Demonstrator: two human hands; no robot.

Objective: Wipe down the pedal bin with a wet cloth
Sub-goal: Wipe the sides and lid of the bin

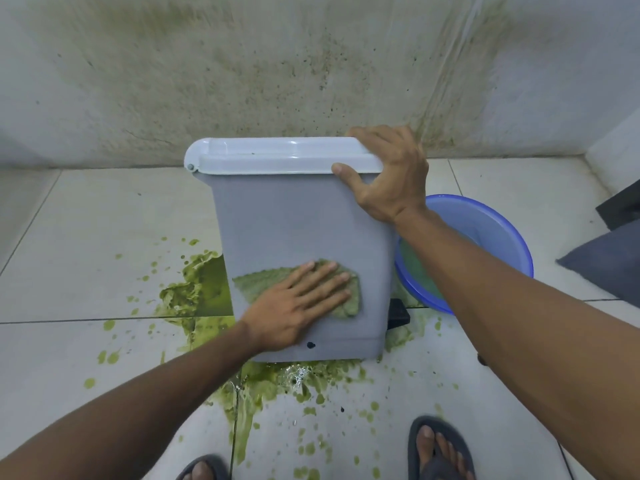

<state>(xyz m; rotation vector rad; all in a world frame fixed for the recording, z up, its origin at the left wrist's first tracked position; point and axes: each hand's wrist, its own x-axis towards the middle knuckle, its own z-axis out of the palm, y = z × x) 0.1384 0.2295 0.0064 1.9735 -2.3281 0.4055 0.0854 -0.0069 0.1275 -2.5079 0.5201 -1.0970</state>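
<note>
A grey pedal bin (277,223) with a white lid (277,155) stands on the tiled floor against a stained wall. Its black pedal (399,313) sticks out at the lower right. My left hand (298,303) lies flat on a green-stained cloth (256,284) and presses it against the bin's lower side. My right hand (388,174) grips the right corner of the lid, thumb on the front and fingers over the top.
Green slime (197,285) is splashed over the tiles left of and in front of the bin. A blue basin (491,233) with water sits right of the bin. A dark cushion (609,261) lies far right. My sandalled feet (438,452) stand at the bottom.
</note>
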